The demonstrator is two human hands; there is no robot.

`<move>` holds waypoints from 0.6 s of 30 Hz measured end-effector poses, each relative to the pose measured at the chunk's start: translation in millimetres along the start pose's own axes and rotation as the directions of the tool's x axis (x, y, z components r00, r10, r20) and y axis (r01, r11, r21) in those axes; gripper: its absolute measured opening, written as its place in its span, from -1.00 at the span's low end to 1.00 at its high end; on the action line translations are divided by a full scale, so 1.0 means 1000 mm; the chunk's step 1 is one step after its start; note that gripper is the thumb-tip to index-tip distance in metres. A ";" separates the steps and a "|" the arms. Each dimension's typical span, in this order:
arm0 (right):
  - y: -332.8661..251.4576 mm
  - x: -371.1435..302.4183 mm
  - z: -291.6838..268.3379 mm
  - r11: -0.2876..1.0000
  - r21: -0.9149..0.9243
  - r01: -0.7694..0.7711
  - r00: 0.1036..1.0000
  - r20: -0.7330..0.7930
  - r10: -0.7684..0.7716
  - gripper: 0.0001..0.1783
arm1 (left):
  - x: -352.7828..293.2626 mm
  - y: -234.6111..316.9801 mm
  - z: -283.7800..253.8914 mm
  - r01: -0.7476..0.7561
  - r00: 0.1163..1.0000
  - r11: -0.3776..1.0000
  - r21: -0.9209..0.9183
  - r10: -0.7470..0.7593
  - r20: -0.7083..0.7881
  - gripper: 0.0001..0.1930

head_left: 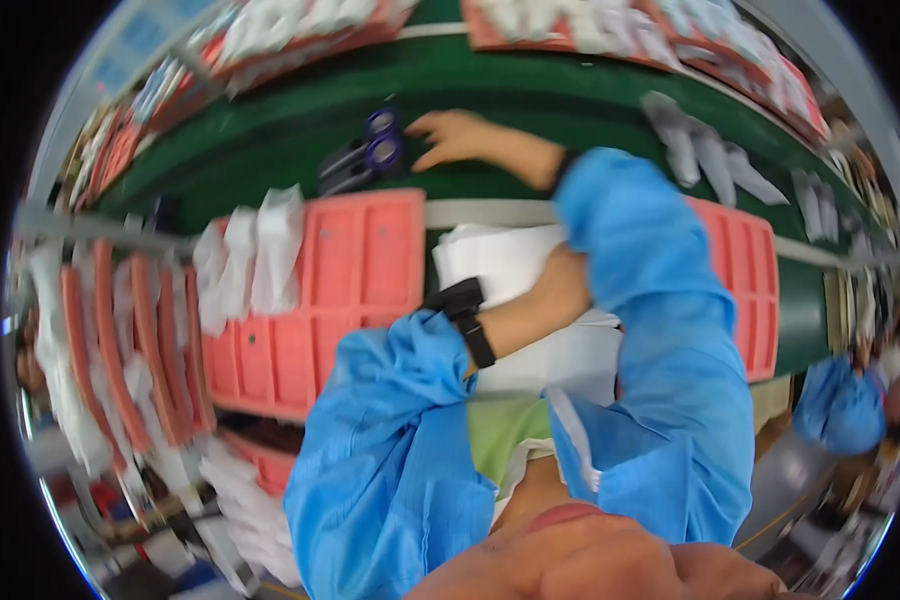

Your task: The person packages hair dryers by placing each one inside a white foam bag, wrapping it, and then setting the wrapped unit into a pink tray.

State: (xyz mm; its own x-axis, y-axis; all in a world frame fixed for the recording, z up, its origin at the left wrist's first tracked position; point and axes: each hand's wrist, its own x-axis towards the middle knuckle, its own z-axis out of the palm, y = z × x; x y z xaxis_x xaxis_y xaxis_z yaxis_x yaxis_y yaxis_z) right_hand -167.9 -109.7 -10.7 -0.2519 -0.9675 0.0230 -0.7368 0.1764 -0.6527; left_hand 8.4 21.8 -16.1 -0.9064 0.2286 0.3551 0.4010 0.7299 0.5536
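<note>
Down near your chest, your left hand [560,285] rests on a stack of white sheets [490,262]. Your right sleeve hides its fingers, so you cannot tell if they are curled or flat.

Farther out, your right hand [452,136] reaches across onto the green belt [530,95]. Its fingers are spread and hold nothing. The purple-handled scissors [370,155] lie just beside those fingertips, at nine o'clock from them. The round handles are the end nearest your fingers. The dark blades point away toward eight o'clock, so the scissors lie on a slant. Your right hand is much the nearer one.

Between your two hands sits a pink tray [360,260] with small white bags [250,250] on its left part. Past the belt, at twelve o'clock, more pink trays [610,35] hold white pieces. At three o'clock another person's blue sleeve [840,405] shows.
</note>
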 end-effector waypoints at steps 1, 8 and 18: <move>0.013 0.022 0.023 1.000 -0.003 -0.005 1.000 0.031 0.005 -0.14 | -0.002 -0.005 0.007 -0.015 0.995 0.973 -0.229 -0.009 -0.103 -0.62; -0.023 0.034 0.052 0.991 0.122 0.060 0.988 -0.150 -0.041 -0.14 | -0.020 -0.019 0.014 -0.004 0.994 0.993 -0.117 -0.008 -0.108 -0.47; -0.033 -0.132 -0.074 0.980 -0.199 -0.023 0.908 -0.413 -0.063 -0.36 | 0.007 -0.019 -0.037 0.169 0.982 0.914 -0.369 -0.186 -0.013 -0.88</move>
State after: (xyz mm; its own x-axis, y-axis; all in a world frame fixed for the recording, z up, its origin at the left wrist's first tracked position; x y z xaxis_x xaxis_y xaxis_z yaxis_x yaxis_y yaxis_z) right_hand -156.3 25.9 63.6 -0.4417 -0.8149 0.3752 -0.8413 0.2308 -0.4889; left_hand -0.8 -14.2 4.1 -0.9635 0.0805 0.2552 0.2626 0.4682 0.8437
